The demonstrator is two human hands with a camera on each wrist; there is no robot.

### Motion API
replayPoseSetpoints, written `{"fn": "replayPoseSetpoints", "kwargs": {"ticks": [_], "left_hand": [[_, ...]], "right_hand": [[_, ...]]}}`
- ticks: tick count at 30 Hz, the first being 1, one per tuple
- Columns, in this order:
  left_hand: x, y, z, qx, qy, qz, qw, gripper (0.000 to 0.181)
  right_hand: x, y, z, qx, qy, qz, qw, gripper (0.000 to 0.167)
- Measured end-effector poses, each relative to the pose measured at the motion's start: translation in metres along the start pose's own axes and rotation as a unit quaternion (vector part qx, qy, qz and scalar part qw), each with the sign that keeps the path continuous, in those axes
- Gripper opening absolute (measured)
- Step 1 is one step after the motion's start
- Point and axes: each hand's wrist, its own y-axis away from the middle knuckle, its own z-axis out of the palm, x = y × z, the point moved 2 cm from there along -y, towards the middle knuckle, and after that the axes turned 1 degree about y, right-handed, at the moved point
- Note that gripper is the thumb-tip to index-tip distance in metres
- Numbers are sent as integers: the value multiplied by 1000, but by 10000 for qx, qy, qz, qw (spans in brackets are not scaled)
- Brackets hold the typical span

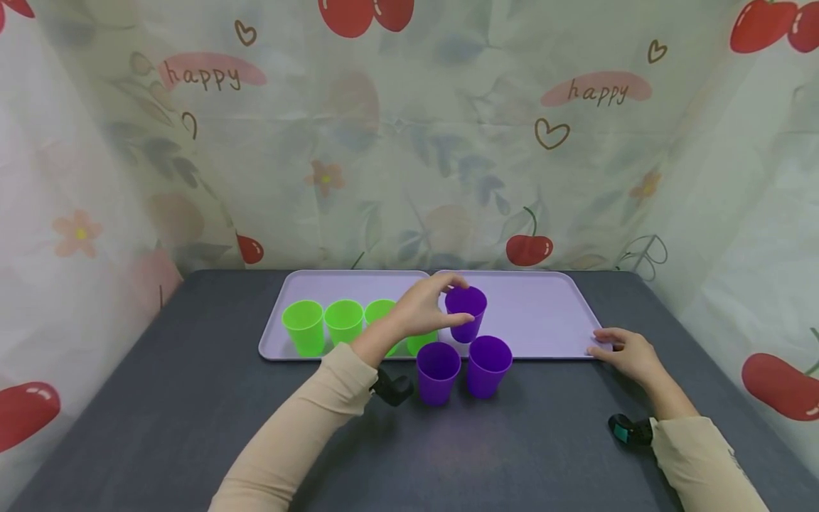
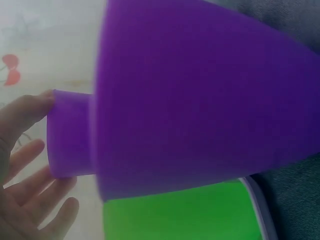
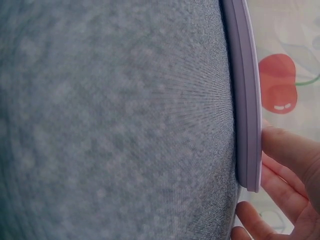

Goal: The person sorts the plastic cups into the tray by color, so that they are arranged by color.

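My left hand (image 1: 417, 307) holds a purple cup (image 1: 467, 304) by its sides, thumb and fingers around it, over the left part of the right-hand lilac tray (image 1: 534, 313). Two more purple cups, one on the left (image 1: 438, 375) and one on the right (image 1: 489, 367), stand upright on the table in front of the trays. In the left wrist view a near purple cup (image 2: 200, 100) hides part of the held one (image 2: 71, 135). At the right tray's front right corner, my right hand (image 1: 630, 355) grips the rim, its thumb (image 3: 287, 147) against the edge.
Several green cups (image 1: 303, 328) stand in a row along the front of the left lilac tray (image 1: 355, 279); my left hand and forearm partly cover some. Both trays lie side by side on the dark table (image 1: 544, 448). A printed curtain (image 1: 409, 163) encloses the back and sides.
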Motion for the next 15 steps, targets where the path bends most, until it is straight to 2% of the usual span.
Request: {"fn": "replayPoseSetpoints", "kwargs": {"ticks": [7,15], "left_hand": [[-6,-3,8,-98,-83,11,9999,52],[-10,-5,16,-258,-377,123,9989,54]], "right_hand": [[0,0,0,-34,-31,-2,10000,56],[1,0,1,-4,-6,-22,10000,55]]}}
